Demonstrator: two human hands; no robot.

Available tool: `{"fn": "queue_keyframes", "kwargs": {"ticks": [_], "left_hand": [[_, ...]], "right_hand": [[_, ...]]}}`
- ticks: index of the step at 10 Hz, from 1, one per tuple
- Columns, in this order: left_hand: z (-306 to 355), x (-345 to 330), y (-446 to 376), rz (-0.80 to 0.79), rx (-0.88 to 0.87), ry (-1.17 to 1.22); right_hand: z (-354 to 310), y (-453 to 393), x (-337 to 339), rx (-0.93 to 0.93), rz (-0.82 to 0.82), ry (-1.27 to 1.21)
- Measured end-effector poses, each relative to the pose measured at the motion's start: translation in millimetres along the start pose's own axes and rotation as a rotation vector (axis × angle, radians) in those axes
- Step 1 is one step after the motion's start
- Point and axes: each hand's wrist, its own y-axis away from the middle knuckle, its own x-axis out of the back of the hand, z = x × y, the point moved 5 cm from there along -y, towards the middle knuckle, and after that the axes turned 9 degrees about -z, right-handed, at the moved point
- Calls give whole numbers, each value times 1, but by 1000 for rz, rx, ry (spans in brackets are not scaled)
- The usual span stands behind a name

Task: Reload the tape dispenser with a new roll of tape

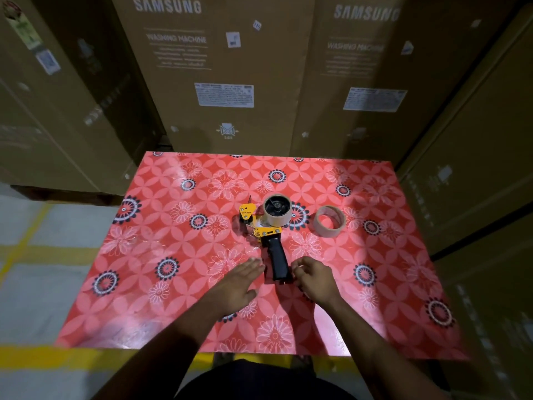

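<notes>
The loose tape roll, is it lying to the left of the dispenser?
No, the loose tape roll lies on the table to the right of the dispenser.

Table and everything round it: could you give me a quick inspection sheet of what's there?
Surface: table under a glossy red flowered cover.
Job's things: yellow tape dispenser lying flat, a roll on its hub, black handle toward the person; loose tape roll to its right, apart from it.
Clutter: nothing seen.
Grips: left hand flat and open beside the handle; right hand loosely curled at the handle's end, contact unclear.
Cables: nothing seen.
Surroundings: cardboard washing machine boxes behind; yellow floor lines.
</notes>
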Motion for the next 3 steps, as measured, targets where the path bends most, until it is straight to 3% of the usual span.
{"fn": "queue_keyframes", "kwargs": {"ticks": [1, 3], "left_hand": [[-2, -6, 17, 98, 79, 103], [-5, 8, 47, 338, 272, 2]], "right_hand": [[-7, 0, 2, 60, 50, 71], [-27, 13, -5, 304, 192, 598]]}}
